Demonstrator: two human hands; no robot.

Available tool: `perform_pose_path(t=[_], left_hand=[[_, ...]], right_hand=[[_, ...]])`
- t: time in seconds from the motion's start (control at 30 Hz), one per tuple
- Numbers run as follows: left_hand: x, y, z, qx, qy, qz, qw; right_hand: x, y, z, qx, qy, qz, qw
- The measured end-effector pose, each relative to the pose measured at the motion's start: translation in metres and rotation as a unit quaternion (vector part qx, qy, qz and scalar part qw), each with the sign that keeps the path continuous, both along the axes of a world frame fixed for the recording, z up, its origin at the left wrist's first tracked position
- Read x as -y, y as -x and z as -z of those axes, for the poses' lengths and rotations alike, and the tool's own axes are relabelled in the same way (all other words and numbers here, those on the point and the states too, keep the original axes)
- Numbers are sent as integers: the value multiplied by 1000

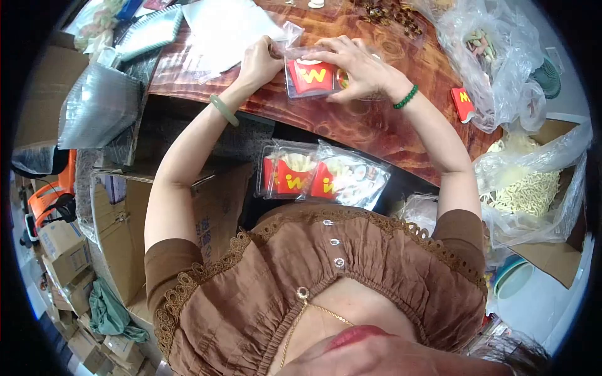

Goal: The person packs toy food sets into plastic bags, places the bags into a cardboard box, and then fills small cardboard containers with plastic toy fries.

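Note:
A clear plastic package holding a red carton with a yellow mark lies near the front edge of the wooden table. My left hand is at its left side, fingers pinched at the clear film; exactly what they grip is too small to tell. My right hand lies over the package's right part, fingers spread and curved across its top, thumb at the lower right. Nearer my body, below the table edge, are packed red cartons of pale fries and another clear bag.
Clear bags lie at the back left, beside stacked clear trays. Small brown pieces are at the back. A red carton sits right, near plastic bags. A box at right holds pale strips.

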State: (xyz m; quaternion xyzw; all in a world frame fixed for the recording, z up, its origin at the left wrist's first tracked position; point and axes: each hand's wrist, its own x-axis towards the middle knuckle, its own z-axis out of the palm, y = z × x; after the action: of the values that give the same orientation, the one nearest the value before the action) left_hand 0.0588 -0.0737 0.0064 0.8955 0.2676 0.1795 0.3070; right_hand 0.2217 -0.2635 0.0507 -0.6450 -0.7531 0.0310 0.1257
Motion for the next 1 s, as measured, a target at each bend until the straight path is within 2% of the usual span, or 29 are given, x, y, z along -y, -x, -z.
perform_pose_path(t=[0.07, 0.13, 0.27, 0.33, 0.37, 0.43, 0.5, 0.6, 0.7, 0.8, 0.87, 0.9, 0.93, 1.0], left_hand=[[-4, 3, -1, 5, 4, 18, 1000], [-13, 6, 1, 9, 59, 96, 994], [-17, 9, -4, -2, 83, 66, 994], [-6, 15, -6, 101, -18, 73, 992], [-2, 16, -6, 101, -19, 73, 992], [6, 18, -4, 80, -177, 149, 970], [10, 16, -4, 37, -157, 133, 978], [12, 15, -3, 55, -194, 159, 966], [13, 11, -7, -8, -236, 175, 956], [20, 24, -12, 21, -227, 137, 964], [26, 38, -9, -22, -175, 73, 982], [29, 43, -6, 46, -213, 105, 970], [32, 45, -4, 46, -215, 103, 970], [40, 44, -3, 68, -303, 117, 943]], right_hand=[[-10, -9, 6, 9, 21, -11, 1000], [-12, -13, 9, 8, 19, -15, 1000], [-12, -10, 10, 20, 40, 22, 999], [-14, -5, 14, 15, 42, 34, 998], [-15, -4, 17, 21, 44, 46, 998], [-15, -4, 26, 29, 46, 58, 997], [-15, -4, 31, -28, 22, 112, 993], [-12, 3, 26, -9, 2, 154, 988], [-16, 4, 16, 3, 51, 126, 991], [-19, 7, 18, 35, 50, 144, 988], [-20, 13, 14, 20, 59, 171, 983], [-19, 18, 11, 6, 73, 200, 977], [-19, 24, 9, 5, 72, 198, 978], [-22, 33, 6, 9, 82, 238, 968]])
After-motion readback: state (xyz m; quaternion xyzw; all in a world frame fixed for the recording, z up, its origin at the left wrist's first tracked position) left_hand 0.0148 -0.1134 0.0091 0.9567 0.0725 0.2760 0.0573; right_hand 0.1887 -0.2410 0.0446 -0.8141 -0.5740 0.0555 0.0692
